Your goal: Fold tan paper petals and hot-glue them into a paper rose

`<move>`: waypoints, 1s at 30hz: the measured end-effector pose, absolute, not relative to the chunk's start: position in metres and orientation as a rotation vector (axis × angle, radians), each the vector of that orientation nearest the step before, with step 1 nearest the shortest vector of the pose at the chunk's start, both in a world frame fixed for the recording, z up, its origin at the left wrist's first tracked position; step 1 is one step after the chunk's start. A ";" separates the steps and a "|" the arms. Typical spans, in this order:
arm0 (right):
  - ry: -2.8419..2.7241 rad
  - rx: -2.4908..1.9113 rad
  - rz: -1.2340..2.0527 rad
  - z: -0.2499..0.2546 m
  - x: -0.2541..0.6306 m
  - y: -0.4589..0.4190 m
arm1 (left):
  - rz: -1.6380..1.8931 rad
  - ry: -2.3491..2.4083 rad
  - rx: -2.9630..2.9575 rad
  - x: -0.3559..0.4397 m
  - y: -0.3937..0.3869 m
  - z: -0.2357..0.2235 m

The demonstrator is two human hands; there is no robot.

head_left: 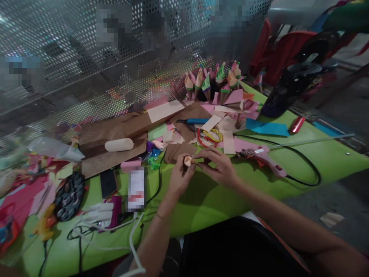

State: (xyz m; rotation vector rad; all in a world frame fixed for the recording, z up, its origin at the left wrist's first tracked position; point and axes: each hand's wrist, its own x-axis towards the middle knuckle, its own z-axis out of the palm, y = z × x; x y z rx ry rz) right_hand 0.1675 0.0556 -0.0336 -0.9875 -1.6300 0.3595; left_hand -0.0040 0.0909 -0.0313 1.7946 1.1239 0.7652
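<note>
My left hand [180, 175] is closed around a small peach-coloured paper piece [188, 161], held upright over the front of the green table; its lower part is hidden by my fingers. My right hand [218, 166] comes in from the right, thumb and fingertips pinched at the edge of the same piece. Just behind my hands lie brown paper pieces [179, 152] in an overlapping stack. Scissors [209, 137] with red and yellow handles rest beyond them, with a blue cutter [196, 121] behind.
Paper ice-cream cones [220, 73] stand at the back by the perforated metal screen [115, 84]. A pink glue gun [271, 159] with a black cord lies right. Phones [136, 188], white cables and a black palette [69, 196] lie left. A dark bottle [281, 92] stands back right.
</note>
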 end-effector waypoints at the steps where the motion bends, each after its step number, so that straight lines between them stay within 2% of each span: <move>1: -1.638 -0.974 0.371 -0.033 0.169 0.056 | 0.726 1.132 1.842 -0.004 0.090 -0.030; 9: -1.717 -0.816 0.513 -0.028 0.178 0.062 | 0.602 1.139 2.083 -0.004 0.089 -0.024; 18: -1.763 -0.795 0.738 -0.023 0.188 0.063 | 0.475 1.124 2.067 -0.005 0.090 -0.024; 30: -1.671 -0.931 0.639 -0.029 0.184 0.064 | 0.553 1.142 2.150 -0.002 0.091 -0.028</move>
